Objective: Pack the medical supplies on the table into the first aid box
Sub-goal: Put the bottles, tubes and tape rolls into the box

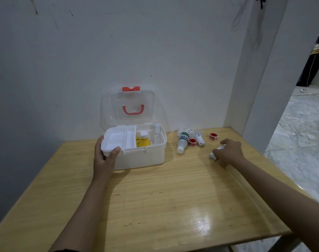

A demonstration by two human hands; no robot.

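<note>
**Open box at the wall, supplies strewn to its right**

We look down on a pale wooden table (155, 206) pushed against a white wall (118, 51), with a white pillar (260, 70) rising at its far right corner. Beyond the pillar, a grey marbled floor (300, 133) opens to the right. The table's right edge runs diagonally toward us beside that floor; its left edge borders a shadowed gap. A glare patch sits on the near right of the wood, and the whole near half of the top lies bare except for our forearms.

The first aid box (137, 155) stands at the back, close to the wall, its clear lid (127, 106) upright with a red handle and red clasp. A white tray (118, 139) fills its left part; a yellow bottle (143, 140) stands in the open right part.

Our left hand (105, 157) grips the box's near left corner, thumb hooked over the rim, fingers wrapped around the side. Our right hand (228, 150) rests knuckles-up on the table well to the right of the box, fingers curled around a small white packet (214, 155).

Between box and right hand lie a white bottle (182, 142) on its side, a red tape roll (192, 142) touching it, a small white tube (199, 139) just beside that, and a second red tape roll (213, 136) set apart toward the far edge.
</note>
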